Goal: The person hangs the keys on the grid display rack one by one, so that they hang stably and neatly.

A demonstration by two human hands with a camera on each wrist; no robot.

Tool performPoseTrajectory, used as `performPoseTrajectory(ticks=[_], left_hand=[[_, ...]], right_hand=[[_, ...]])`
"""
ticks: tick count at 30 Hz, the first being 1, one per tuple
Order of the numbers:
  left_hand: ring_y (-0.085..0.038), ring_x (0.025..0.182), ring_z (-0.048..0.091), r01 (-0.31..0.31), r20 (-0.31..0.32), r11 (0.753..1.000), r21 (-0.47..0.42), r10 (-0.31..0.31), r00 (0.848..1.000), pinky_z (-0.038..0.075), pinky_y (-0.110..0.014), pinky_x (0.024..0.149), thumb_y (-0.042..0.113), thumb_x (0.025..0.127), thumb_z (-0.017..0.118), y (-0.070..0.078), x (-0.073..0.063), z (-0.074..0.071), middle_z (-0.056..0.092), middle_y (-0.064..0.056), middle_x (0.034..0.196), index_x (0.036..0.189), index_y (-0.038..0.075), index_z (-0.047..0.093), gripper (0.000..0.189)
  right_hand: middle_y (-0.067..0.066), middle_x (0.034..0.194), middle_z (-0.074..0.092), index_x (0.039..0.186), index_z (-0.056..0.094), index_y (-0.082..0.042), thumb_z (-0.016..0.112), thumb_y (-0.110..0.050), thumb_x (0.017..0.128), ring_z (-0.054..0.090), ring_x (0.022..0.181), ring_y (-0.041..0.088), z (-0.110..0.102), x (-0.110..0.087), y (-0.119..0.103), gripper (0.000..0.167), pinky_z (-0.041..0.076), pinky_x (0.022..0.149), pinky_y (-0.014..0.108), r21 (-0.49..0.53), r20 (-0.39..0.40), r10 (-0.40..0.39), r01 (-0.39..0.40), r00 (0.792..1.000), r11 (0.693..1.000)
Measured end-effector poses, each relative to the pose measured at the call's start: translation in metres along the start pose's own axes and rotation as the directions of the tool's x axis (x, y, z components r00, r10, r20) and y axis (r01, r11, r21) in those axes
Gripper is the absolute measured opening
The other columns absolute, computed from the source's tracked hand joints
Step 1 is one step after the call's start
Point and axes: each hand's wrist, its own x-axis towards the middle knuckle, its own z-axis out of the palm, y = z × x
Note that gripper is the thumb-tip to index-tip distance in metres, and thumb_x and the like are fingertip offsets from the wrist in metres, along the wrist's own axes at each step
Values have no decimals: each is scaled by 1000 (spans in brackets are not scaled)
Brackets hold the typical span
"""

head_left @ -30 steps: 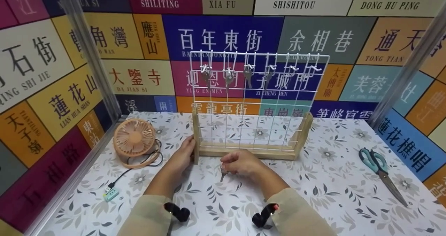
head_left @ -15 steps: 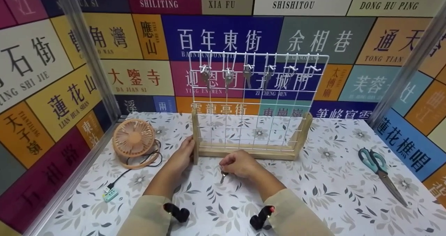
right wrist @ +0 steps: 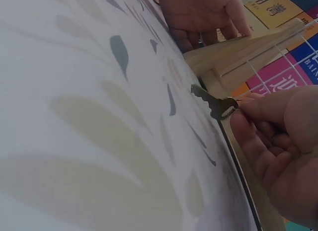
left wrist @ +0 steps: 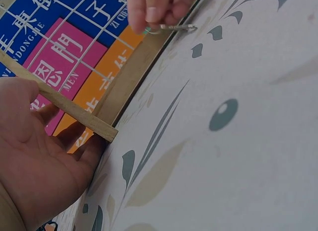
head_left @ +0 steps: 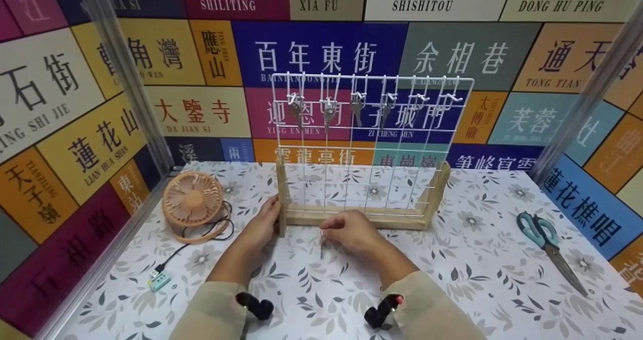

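Observation:
A wire-grid rack point(head_left: 361, 223) in a wooden stand is upright on the table. My left hand point(head_left: 260, 229) grips its left wooden post point(left wrist: 82, 114), thumb on the near side and fingers behind. In front of the stand's base, my right hand point(head_left: 352, 233) pinches a metal key point(right wrist: 214, 103) by its small ring, between thumb and forefinger. The key hangs below the fingertips, blade down, in the head view. Keys point(head_left: 329, 110) hang on the rack's left and middle hooks; the two rightmost hooks point(head_left: 421, 100) bear none.
An orange desk fan point(head_left: 193, 204) with a black cable stands left of the rack, its plug in a small mint-green block point(head_left: 159, 281). Scissors point(head_left: 552, 254) with teal handles lie at the right. Sign-covered walls enclose the flower-patterned table point(head_left: 482, 279).
My right hand dips slightly, then lifts a little with the key, which has turned edge-on to the head view. The left hand stays on the post.

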Motion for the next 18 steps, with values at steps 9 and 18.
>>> performPoseTrajectory(ticks=[9,18], left_hand=[[-26,169,16,-1,7,1000,0,1,1000,7,-55,138,66,109,43,0,1,0,31,3,177,164,52,31,58],[-25,168,21,-28,27,998,-61,29,999,14,-49,138,59,112,43,0,1,1,32,0,177,166,46,31,57]], right_hand=[[5,104,82,116,82,-5,78,-13,98,75,90,12,-24,-6,-19,21,65,86,32,93,-99,-74,83,992,992],[6,109,82,120,80,-2,79,-12,97,78,96,18,-57,-24,-44,25,65,86,28,222,-243,-137,193,960,956]])
